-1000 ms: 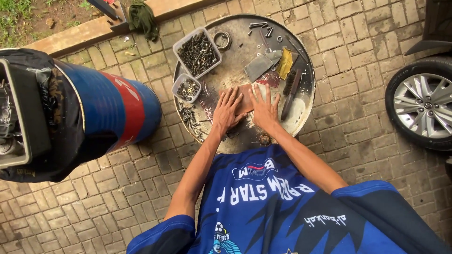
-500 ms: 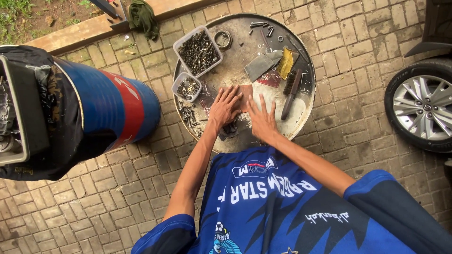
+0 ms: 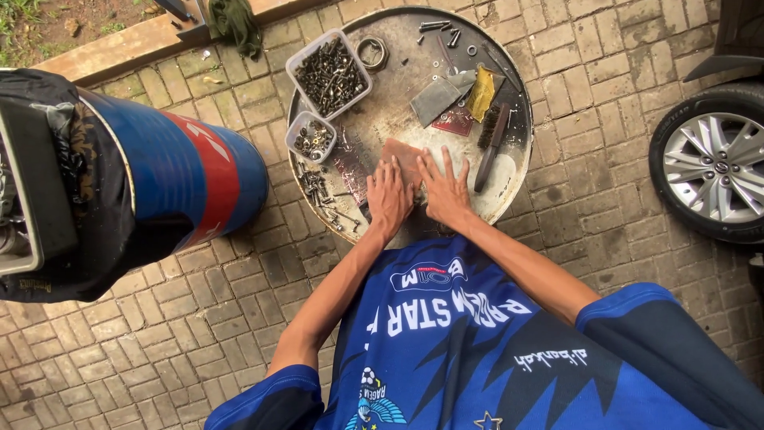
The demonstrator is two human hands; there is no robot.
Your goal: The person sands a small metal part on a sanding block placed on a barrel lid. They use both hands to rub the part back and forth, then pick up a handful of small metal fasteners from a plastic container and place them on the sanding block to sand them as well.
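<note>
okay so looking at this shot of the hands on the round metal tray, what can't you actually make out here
Head view only:
- What lies under the left hand and right hand: both palms press flat on a brown sheet and cover most of it.
- The kind of small hardware in the large tub and small tub: too small to sort.
- The near rim of the round tray: hidden by the forearms and blue shirt.
- The car wheel: cut by the right edge.

daylit brick-paved ground (image 3: 159, 334), a wooden curb (image 3: 135, 44) with grass (image 3: 24, 16) beyond, a car wheel (image 3: 712, 167) nearby.
</note>
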